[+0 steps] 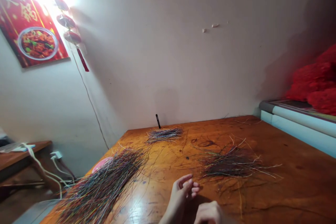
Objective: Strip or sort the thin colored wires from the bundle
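Observation:
My left hand (183, 190) is raised just above the wooden table (275, 189), fingers bent and drawn together at the tips as if pinching; anything between them is too thin to see. My right hand (208, 213) sits at the bottom edge, curled into a loose fist, its fingers mostly hidden. A large pile of thin multicoloured wires (102, 189) fans out to the left of my hands. A darker, tangled pile of wires (229, 162) lies just beyond and to the right. A small neat bundle of wires (164, 134) rests near the wall.
A small black upright object (158, 120) stands at the table's far edge against the wall. A white chest freezer (299, 126) with red bundles (319, 80) on top is at the right. A side table with white cables (39, 168) stands at the left.

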A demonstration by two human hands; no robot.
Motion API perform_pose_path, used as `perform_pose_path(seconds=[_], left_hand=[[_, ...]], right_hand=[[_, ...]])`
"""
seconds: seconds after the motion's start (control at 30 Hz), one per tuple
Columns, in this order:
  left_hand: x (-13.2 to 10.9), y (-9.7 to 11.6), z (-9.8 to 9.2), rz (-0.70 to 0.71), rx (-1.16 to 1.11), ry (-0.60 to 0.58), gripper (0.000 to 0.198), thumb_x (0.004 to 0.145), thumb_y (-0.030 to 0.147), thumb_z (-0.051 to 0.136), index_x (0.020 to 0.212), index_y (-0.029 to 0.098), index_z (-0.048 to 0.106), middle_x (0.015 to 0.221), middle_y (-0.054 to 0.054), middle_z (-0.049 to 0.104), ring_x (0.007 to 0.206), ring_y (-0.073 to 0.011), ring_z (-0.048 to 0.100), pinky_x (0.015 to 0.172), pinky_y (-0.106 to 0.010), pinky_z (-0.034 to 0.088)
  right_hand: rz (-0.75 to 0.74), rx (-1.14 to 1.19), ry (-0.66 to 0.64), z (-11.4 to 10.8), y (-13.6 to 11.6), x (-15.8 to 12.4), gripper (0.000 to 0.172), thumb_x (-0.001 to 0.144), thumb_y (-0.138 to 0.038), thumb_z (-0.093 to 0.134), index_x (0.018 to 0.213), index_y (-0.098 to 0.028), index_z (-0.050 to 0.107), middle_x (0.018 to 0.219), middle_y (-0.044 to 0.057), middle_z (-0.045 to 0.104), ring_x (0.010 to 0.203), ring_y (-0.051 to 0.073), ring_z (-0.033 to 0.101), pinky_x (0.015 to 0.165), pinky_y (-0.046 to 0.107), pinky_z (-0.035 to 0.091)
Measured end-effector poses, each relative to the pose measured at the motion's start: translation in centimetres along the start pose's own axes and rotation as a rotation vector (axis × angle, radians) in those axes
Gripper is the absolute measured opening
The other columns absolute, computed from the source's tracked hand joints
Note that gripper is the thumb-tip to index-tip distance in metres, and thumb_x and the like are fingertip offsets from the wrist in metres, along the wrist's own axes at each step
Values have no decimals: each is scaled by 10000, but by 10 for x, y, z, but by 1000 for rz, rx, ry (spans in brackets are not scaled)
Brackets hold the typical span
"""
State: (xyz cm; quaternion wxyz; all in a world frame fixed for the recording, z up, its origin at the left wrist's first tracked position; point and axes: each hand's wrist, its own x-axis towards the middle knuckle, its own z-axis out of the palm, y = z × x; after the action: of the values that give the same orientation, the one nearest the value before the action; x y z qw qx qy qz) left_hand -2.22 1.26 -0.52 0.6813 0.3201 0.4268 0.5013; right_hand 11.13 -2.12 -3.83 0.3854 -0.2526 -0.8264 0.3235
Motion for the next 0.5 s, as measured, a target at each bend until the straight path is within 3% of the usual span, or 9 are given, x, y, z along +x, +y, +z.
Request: perform_pose_path(seconds=[0.07,0.13,0.2,0.37,0.5], left_hand=[[-4,1,1,25,-5,-25,491,556,310,788,938,93,568,660,-67,660,542,-112,606,497,-176,425],[-8,5,3,47,31,-66,455,561,332,781,902,102,587,655,-60,658,542,-116,600,496,-184,417],[-14,9,5,63,106,-126,416,574,353,768,866,109,600,658,-61,663,539,-122,599,494,-193,409],[-25,14,11,64,301,-274,384,622,427,712,818,118,598,644,-74,676,507,-138,604,480,-204,380],[-26,11,13,53,348,-296,416,601,453,713,799,112,583,625,-87,679,469,-136,592,467,-207,365]], right_hand=[[186,30,173,-10,-12,4,314,781,-425,508,675,-185,681,645,32,657,598,146,582,567,219,417],[322,106,305,-20,-17,8,327,781,-435,503,661,-167,646,635,31,636,597,146,571,555,223,415],[435,271,426,-28,-14,10,350,781,-489,490,768,-162,616,694,31,628,565,135,554,509,222,407],[510,633,566,-49,-7,12,458,741,-535,548,1010,-164,542,903,68,625,554,110,542,457,201,356],[486,784,683,-62,-12,11,461,789,-520,503,1089,-171,521,926,78,629,550,99,521,465,198,333]])
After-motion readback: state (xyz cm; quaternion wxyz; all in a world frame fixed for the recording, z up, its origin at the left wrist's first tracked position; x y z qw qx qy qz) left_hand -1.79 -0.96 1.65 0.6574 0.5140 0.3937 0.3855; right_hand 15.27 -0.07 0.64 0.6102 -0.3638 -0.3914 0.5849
